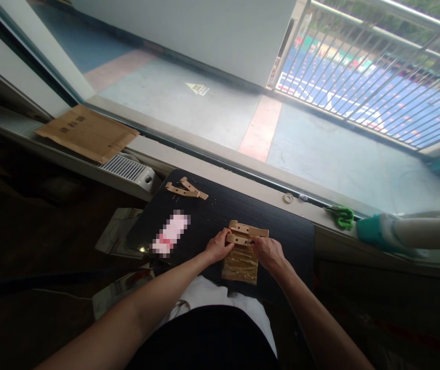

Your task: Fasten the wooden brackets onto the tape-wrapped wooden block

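My left hand (217,246) and my right hand (268,253) are closed on the two ends of a short notched wooden strip (239,239), held just above a black tabletop (293,236). A second similar wooden strip (249,229) lies right behind it. Under my hands lies a clear plastic bag (240,264) with small wooden parts inside. At the table's far left corner rest two more crossed wooden strips (186,190).
A blurred pink object (169,234) lies on the table's left. A window sill behind carries green scissors (341,216), a small tape roll (288,198) and a teal-and-white object (393,234). A cardboard sheet (88,132) rests on the heater at left.
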Demonstrator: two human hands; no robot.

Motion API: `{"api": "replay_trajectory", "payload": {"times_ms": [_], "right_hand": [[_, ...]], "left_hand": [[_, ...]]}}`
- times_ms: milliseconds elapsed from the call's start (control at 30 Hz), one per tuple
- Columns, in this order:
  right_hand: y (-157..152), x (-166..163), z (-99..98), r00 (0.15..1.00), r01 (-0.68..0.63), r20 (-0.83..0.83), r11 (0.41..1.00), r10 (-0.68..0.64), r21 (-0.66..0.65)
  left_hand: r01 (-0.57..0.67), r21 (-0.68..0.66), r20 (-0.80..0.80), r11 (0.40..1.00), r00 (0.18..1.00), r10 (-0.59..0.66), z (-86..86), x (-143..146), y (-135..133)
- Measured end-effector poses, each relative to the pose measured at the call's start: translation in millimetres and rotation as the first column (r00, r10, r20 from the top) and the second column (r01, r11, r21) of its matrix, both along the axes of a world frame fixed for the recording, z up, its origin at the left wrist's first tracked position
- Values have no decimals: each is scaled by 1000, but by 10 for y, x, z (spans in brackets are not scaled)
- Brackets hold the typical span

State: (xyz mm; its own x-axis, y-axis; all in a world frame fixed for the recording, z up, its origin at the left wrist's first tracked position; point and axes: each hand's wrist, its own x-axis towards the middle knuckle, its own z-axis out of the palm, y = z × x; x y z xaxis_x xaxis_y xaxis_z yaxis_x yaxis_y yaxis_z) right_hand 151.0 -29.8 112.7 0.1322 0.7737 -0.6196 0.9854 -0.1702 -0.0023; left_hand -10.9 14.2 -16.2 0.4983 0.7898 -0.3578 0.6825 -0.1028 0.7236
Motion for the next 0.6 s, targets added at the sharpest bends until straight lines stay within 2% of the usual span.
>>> {"api": "replay_trajectory", "payload": {"times_ms": [167, 333, 467, 600], "right_hand": [[-1, -17, 33, 1000, 19, 16, 1000, -19, 12], [-4, -2, 102, 999, -36, -9, 999, 36, 25], [3, -16, 82, 998, -61, -26, 998, 61, 12], [10, -10, 45, 999, -33, -15, 999, 33, 2]], "left_hand": [[6, -1, -1, 1000, 1000, -6, 17, -5, 0], [2, -13, -7, 1000, 1000, -3, 38, -3, 6], [-5, -22, -12, 1000, 1000, 4, 58, 8, 7], [-11, -35, -20, 999, 1000, 11, 92, 18, 7]]}}
